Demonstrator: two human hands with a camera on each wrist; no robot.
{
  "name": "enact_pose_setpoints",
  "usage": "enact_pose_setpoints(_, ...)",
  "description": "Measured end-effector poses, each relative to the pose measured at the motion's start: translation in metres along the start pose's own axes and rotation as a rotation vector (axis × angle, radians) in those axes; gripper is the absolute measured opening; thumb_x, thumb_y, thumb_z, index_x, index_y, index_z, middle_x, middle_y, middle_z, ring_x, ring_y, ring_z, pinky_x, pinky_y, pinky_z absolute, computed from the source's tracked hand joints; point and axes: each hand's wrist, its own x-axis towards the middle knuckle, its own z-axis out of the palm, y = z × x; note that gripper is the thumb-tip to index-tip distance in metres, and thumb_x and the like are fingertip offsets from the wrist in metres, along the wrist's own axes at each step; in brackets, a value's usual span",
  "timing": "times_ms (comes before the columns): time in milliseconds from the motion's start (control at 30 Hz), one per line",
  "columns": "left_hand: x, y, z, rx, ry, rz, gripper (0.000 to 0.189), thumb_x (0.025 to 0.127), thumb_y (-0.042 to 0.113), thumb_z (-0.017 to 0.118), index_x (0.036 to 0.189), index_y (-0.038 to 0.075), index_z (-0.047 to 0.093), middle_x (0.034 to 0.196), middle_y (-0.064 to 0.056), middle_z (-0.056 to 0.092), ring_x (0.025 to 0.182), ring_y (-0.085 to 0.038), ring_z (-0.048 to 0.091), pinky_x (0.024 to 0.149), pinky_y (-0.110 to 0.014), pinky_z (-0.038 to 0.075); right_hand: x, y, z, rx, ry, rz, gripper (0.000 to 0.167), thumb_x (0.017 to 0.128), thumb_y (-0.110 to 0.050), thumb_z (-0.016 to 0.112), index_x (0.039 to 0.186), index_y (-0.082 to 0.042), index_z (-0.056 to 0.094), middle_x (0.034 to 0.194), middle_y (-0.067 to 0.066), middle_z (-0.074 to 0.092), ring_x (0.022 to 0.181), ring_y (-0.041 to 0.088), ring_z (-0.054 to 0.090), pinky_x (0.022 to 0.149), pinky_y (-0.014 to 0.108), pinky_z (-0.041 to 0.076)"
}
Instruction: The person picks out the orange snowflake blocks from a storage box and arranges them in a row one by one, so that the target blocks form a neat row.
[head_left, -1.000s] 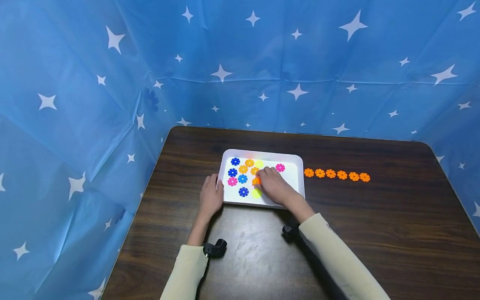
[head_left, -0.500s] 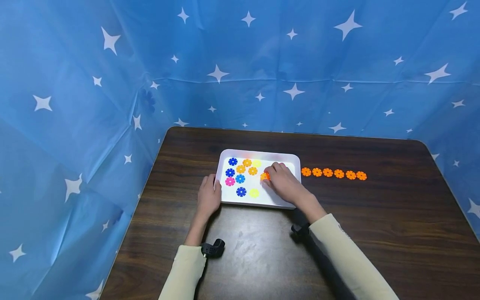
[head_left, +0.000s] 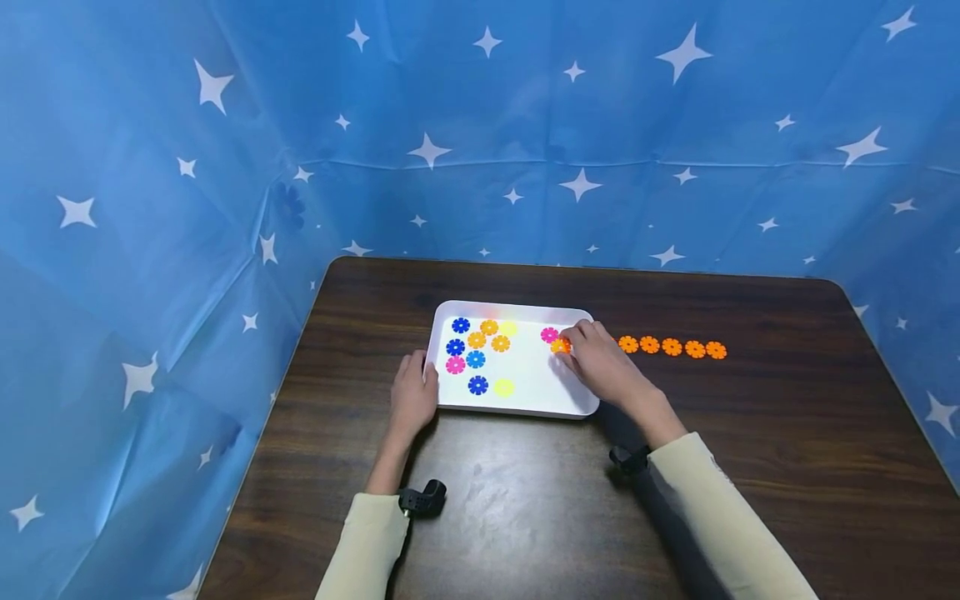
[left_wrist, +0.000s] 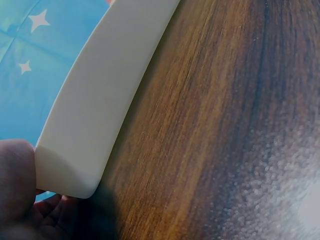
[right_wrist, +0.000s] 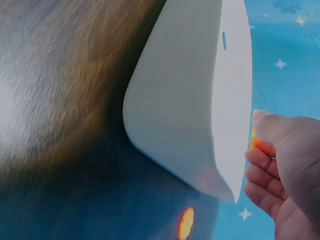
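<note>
Over the right part of a white tray (head_left: 536, 379), my right hand (head_left: 609, 362) pinches an orange flower-shaped disc (head_left: 559, 345) between thumb and fingers. The right wrist view shows this disc edge-on, above the tray rim. A pink disc (head_left: 549, 334) lies just left of it. My left hand (head_left: 414, 396) grips the tray's left edge; in the left wrist view the thumb (left_wrist: 16, 175) lies against the corner and fingers curl below. Discs in dark blue (head_left: 477, 385), light blue (head_left: 476, 359), pink (head_left: 455, 365), yellow (head_left: 504, 387) and orange (head_left: 500, 343) lie mostly in the tray's left half.
A straight row of several orange discs (head_left: 672, 347) runs right from the tray across the dark wooden table (head_left: 525, 517); my right hand partly hides its near end. A blue star-patterned cloth (head_left: 465, 100) hangs behind and at the sides.
My right hand has taken the orange disc from the middle of the tray toward its right side. The left hand keeps its place on the tray edge. The head view has shifted slightly.
</note>
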Motion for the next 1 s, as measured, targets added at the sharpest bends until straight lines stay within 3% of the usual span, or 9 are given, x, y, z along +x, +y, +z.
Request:
enact_pose_setpoints(367,0.001,-0.001,0.000,0.008,-0.001,-0.003,0.040,0.107,0.023,0.042,0.136,-0.002,0.055,0.123,-0.023,0.060,0.113,-0.040,0.061,0.099,-0.053,0.049,-0.018,0.028,-0.006,0.053,0.015,0.076,0.040,0.102,-0.026,0.061,0.130,0.003,0.059,0.121,0.019,0.060,0.104,0.031,0.051,0.092,0.043,0.052)
enact_pose_setpoints(667,0.001,-0.001,0.000,0.011,-0.027,-0.022,0.042,0.107,0.025,0.041,0.138,-0.002,0.054,0.127,-0.023,0.059,0.116,-0.040,0.060,0.102,-0.053,0.048,-0.030,0.047,-0.008,0.072,0.014,0.133,0.042,0.104,-0.028,0.059,0.132,0.002,0.058,0.123,0.020,0.060,0.108,0.033,0.052,0.095,0.047,0.053)
enact_pose_setpoints(1000,-0.001,0.001,0.000,-0.006,-0.005,-0.005,0.041,0.107,0.023,0.042,0.136,-0.002,0.055,0.126,-0.023,0.060,0.114,-0.041,0.061,0.100,-0.054,0.048,-0.043,0.069,-0.007,0.054,0.012,0.168,0.041,0.105,-0.028,0.056,0.131,0.004,0.057,0.121,0.021,0.059,0.109,0.035,0.052,0.096,0.050,0.053)
